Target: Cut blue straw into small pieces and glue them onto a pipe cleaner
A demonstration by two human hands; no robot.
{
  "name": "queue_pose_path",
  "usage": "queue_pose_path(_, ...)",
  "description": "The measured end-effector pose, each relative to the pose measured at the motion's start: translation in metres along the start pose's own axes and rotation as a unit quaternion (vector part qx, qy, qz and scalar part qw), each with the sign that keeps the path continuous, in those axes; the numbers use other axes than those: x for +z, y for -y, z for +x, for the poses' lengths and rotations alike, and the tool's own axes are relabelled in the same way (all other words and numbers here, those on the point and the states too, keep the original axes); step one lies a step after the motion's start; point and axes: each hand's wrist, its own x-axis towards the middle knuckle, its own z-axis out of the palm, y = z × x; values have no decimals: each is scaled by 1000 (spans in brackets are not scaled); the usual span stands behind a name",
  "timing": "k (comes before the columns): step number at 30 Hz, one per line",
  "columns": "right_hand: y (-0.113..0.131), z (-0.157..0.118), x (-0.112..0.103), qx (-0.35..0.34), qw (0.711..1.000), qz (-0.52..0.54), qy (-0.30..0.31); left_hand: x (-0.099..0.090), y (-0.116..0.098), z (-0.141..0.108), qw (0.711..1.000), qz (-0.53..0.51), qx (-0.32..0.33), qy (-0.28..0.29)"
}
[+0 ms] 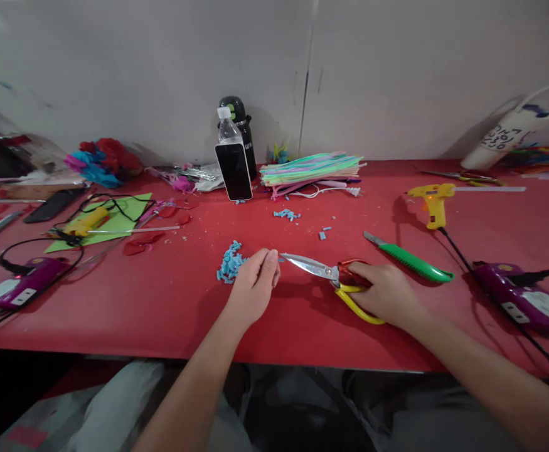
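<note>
My right hand (382, 292) grips scissors (319, 269) with red and yellow handles, their blades pointing left. At the blade tips, my left hand (258, 279) is closed in a pinch; a small bit of blue (281, 259) shows between its fingertips and the blades, the rest hidden. A heap of small blue pieces (230, 262) lies just left of my left hand. Farther back is a smaller group of blue pieces (287, 215), and two more bits (322, 236) rest to its right.
Behind stand a phone (234, 171), bottles and a pipe-cleaner bundle (309, 172). On the right are a green cutter (415, 262), a yellow glue gun (435, 204) and a purple power strip (523, 295). Another glue gun (88, 221) lies left on green paper.
</note>
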Motion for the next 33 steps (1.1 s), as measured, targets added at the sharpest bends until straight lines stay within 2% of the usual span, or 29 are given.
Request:
queue_pose_path(3,-1,-1,1,1,1000,14,-10,1,0,0,1000,-3,-1,-9)
queue_pose_path(9,0,-2,-4,-33,999,21,13,1,2,-1,999,-17,-25,-19)
queue_pose_path(20,2,-1,-5,-25,999,27,23,0,1,-1,997,-55,-55,-17)
queue_pose_path(33,4,-1,-3,0,1000,-17,22,1,0,-1,997,-50,-53,-20)
